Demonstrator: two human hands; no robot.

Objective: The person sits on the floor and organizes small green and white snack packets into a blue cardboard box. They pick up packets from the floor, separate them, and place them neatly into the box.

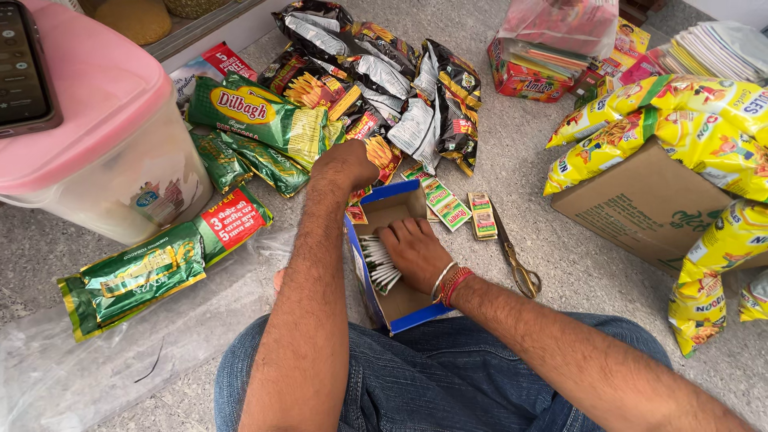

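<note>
A small blue cardboard box (356, 240) lies open on the floor in front of my knees. A row of thin white-edged packets (376, 266) stands along its left wall. My right hand (414, 252) is inside the box, palm down, pressing against those packets. My left hand (346, 166) reaches past the box's far end into a pile of shiny pouches (376, 76), fingers curled on a small yellow sachet strip (382, 154). Whether the strip is gripped is unclear. Flat green and yellow packets (448, 210) lie just right of the box.
Scissors (516, 268) lie right of the box. A clear tub with a pink lid (96, 120) and a phone (24, 68) stands left. Green pouch strips (152, 272) lie on plastic sheet. A brown carton (648, 204) with yellow noodle packs (704, 120) sits right.
</note>
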